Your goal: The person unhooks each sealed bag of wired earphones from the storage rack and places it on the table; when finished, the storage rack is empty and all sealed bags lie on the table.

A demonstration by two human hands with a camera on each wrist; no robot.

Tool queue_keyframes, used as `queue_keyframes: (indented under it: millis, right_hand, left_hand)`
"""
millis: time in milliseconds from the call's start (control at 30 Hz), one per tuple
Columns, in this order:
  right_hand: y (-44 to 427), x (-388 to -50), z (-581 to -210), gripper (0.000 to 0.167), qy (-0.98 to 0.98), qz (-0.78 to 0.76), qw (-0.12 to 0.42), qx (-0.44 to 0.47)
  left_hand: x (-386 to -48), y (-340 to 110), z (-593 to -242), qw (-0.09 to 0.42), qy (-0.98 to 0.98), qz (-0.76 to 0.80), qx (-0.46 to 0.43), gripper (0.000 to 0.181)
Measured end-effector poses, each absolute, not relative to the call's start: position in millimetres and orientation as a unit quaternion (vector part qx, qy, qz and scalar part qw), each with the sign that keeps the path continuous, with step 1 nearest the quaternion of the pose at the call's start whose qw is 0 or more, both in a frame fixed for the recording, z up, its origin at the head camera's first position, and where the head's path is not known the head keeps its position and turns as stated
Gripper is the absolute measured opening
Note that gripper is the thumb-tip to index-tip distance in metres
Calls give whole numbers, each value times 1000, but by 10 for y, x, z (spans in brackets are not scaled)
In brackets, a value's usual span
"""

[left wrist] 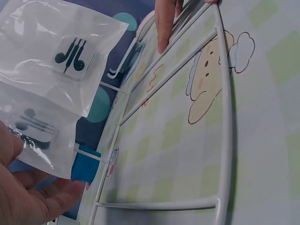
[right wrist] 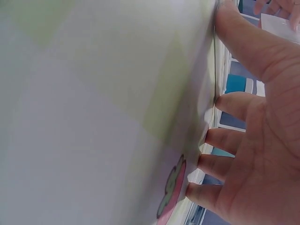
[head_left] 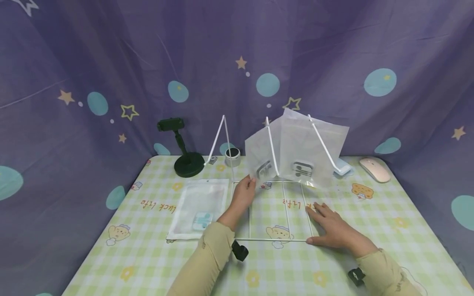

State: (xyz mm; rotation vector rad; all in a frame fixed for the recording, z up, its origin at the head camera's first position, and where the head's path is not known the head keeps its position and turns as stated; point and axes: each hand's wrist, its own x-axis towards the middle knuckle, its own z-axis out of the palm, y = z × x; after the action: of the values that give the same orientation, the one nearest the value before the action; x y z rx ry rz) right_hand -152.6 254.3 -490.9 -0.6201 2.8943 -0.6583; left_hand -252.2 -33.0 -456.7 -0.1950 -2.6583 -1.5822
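1. Nearest: khaki sleeves, cut off by the lower frame edge; left one hides part of the rack's front left.
2. Right hand: fingers spread wide, thumb and fingertips along the right side of a white wire rack, thumb at its front corner. Grips nothing.
3. Rack's base lies on the surface, a cloth in pale green-and-white check with cartoon prints and orange lettering, part of it covered by the rack.
4. Left of rack: flat white translucent pouch with turquoise earphone print, lower right edge behind the left arm.
5. Left hand: at the lower corner of the left of two frosted plastic bags with dark earphone print, thumb over its front. Whether it pinches, cannot tell. Both bags hang at the rack's raised arms, overlapping; contents unclear.
6. Farther: dark green stand, small white round container with black top, pale pink mouse; light-blue item half hidden behind the right bag, unidentifiable.
7. Back: purple-blue curtain with stars and teal ovals, room beyond unseen.
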Motion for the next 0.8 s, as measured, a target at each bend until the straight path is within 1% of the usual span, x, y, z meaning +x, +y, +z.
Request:
queue_keyframes:
  millis: [167,433,633,800]
  right_hand:
    - [2530,-1511,-4888,98,953,-217,59,-202]
    - [2527,-1509,-4896,97,954,-215,55,-201]
    - [2540,-1522,-4916,98,955,-211,51,-203]
    - [2545,-1531,-4929,98,955,-210,50,-205]
  left_hand:
    - [-2488,-346,-4585,33,-851,-520,-65,40]
    - [-2369,-409,-4532,36,-851,-518,-70,34]
    - [-2241,-482,-4478,23,-832,-551,-53,32]
    - [-2143,-554,-4441,19,-829,-555,-62,31]
